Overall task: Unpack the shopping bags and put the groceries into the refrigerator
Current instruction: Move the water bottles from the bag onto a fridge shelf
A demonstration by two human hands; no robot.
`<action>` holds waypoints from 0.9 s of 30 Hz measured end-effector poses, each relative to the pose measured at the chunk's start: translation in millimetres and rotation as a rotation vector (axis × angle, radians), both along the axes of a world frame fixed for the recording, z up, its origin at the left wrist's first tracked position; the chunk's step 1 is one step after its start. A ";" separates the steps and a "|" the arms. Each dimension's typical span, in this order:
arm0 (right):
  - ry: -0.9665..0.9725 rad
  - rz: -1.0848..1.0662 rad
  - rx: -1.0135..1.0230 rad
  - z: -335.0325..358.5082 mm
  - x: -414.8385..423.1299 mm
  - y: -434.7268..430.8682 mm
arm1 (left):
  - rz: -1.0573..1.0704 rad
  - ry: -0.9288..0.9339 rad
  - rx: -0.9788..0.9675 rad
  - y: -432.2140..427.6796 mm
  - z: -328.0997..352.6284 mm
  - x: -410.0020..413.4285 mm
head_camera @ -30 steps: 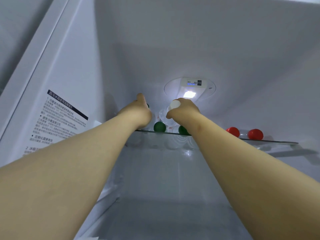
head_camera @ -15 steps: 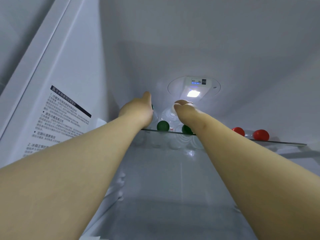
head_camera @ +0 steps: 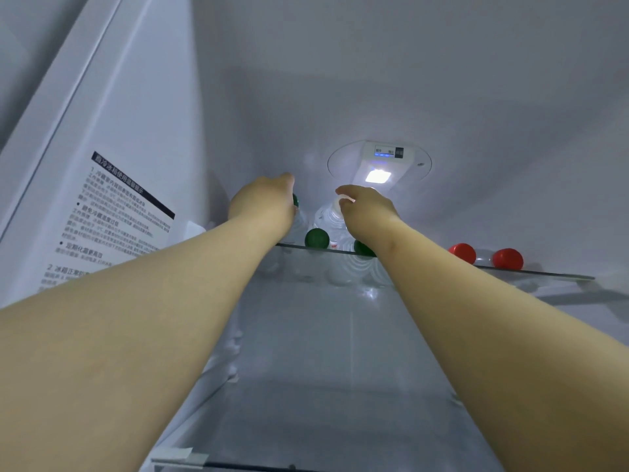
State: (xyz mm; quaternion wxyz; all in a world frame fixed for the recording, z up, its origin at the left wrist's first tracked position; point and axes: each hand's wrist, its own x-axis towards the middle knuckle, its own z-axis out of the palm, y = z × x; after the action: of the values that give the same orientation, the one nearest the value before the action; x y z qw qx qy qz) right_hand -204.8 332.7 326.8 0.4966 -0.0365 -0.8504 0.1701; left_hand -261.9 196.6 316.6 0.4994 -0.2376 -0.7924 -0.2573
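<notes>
The right grip is closed on the top of a white-capped bottle, thumb and fingertips pinched over the cap. The left grip is clamped round the neck of a green-capped bottle; only an edge of the cap shows past the palm, and the fingers are hidden behind the bottle. Both clear bottles stand upright at the back left of the glass shelf inside the refrigerator, just beside each other. In front of them on the same shelf are two more green caps, and well to the right two red caps. A lit lamp glows on the back wall just above the right grip, and a printed label is stuck on the left wall
</notes>
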 end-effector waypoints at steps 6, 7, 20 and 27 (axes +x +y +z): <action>-0.024 -0.079 0.040 -6.2 4.8 -7.7 | 0.029 -0.009 -0.021 -0.4 -0.9 -0.3; -0.010 -0.097 0.060 -7.7 7.0 -9.6 | 0.025 -0.011 -0.015 -0.3 -1.4 0.3; 0.201 -0.203 0.194 -54.9 46.3 -22.3 | -0.042 0.077 0.116 -5.4 -26.9 27.7; 0.271 -0.197 0.178 -82.0 79.0 -16.9 | -0.201 0.204 0.239 -2.9 -61.5 76.0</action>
State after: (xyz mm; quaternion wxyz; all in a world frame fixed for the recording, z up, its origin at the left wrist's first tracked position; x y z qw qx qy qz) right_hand -125.7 315.8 244.8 0.6222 -0.0522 -0.7796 0.0483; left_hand -185.9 193.7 255.1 0.5738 -0.2794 -0.6735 -0.3730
